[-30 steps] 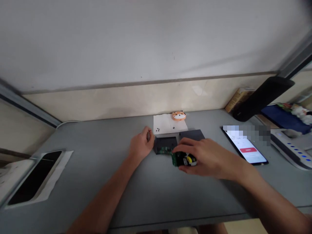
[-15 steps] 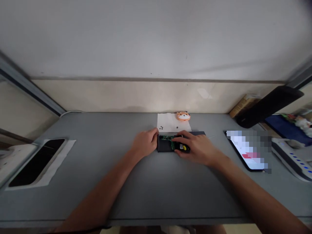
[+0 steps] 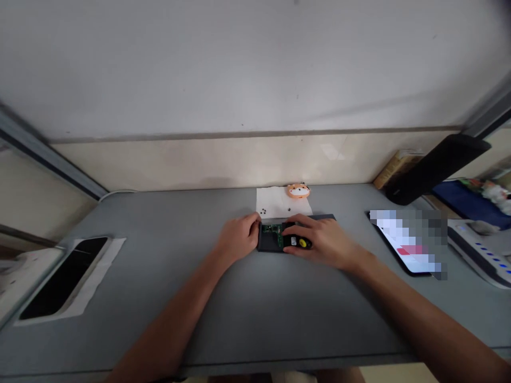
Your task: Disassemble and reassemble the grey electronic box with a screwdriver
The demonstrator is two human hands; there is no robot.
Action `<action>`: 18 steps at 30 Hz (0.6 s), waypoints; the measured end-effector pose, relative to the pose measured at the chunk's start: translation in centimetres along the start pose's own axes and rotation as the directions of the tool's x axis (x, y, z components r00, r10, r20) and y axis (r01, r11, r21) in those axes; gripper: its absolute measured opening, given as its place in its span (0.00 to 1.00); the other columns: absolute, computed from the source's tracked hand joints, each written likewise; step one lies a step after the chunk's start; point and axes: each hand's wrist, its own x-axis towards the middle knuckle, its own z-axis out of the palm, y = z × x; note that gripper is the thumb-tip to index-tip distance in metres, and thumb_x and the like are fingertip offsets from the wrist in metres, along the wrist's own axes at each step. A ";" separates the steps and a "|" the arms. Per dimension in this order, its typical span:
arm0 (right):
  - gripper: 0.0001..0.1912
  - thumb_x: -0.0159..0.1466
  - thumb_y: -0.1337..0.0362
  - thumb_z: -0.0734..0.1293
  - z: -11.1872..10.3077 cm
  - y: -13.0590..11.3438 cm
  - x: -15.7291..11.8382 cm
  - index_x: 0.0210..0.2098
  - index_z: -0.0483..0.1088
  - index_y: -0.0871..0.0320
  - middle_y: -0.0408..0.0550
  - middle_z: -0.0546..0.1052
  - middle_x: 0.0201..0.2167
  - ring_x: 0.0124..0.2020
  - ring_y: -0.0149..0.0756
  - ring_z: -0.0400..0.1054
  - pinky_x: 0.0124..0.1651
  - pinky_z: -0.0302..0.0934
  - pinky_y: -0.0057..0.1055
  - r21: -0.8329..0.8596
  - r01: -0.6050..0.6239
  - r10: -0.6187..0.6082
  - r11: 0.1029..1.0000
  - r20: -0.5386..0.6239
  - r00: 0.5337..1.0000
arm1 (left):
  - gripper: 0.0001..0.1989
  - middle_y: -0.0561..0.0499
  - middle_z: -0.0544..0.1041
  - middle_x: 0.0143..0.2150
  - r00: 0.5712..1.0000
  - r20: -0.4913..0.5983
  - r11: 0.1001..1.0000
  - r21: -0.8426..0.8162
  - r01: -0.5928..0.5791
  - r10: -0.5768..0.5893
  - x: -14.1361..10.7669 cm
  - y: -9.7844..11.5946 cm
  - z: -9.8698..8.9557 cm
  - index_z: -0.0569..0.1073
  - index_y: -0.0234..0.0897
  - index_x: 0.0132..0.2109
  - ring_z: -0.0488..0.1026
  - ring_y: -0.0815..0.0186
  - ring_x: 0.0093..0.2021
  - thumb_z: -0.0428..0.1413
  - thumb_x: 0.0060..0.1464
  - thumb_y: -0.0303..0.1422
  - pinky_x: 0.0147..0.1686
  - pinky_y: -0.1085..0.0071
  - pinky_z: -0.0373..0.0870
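Observation:
An opened black electronic case lies on the grey desk in front of me, a green circuit board showing inside it. My left hand is closed at the case's left end, its thumb and fingers pinching the edge. Over the right part, my right hand curls its fingers around a black piece bearing a white label and a yellow round spot. Whether this piece is fixed to the case I cannot tell. Behind the right hand, a dark flat panel is partly covered.
White paper behind the case carries several tiny dark screw-like bits and an orange animal-faced object. At left lies a black phone on paper. A lit tablet, a black cylinder and a white power strip occupy the right.
The view has tilted slightly. Both hands keep their places on the case, and the black piece under my right hand looks turned a little, its label and yellow spot showing more plainly.

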 end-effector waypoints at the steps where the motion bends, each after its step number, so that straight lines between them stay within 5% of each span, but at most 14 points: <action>1: 0.15 0.69 0.52 0.69 0.0 0.0 0.0 0.51 0.80 0.48 0.49 0.80 0.56 0.33 0.36 0.78 0.34 0.63 0.32 -0.003 0.002 -0.002 1.000 -0.003 1.000 | 0.13 0.48 0.83 0.37 1.000 0.003 1.000 -0.007 0.003 -0.003 0.0 0.1 0.0 0.77 0.41 0.42 0.78 0.59 0.35 0.48 0.62 0.28 0.34 0.68 0.66; 13: 0.18 0.67 0.50 0.72 -0.2 -0.1 -0.1 0.50 0.80 0.52 0.48 0.81 0.55 0.32 0.39 0.79 0.32 0.61 0.33 -0.033 0.022 -0.018 0.999 0.129 0.992 | 0.08 0.50 0.79 0.32 1.000 0.013 0.998 -0.054 0.023 -0.022 -0.5 0.2 -0.2 0.75 0.41 0.38 0.75 0.61 0.31 0.52 0.57 0.27 0.34 0.68 0.68; 18: 0.14 0.70 0.57 0.68 -0.9 0.8 -0.4 0.52 0.79 0.52 0.53 0.79 0.57 0.36 0.40 0.79 0.38 0.67 0.35 0.056 0.043 -0.045 0.997 0.020 0.999 | 0.13 0.46 0.78 0.44 0.959 -0.266 0.989 -0.076 -0.125 0.101 -1.0 0.6 0.0 0.74 0.40 0.47 0.76 0.59 0.44 0.50 0.56 0.26 0.45 0.64 0.73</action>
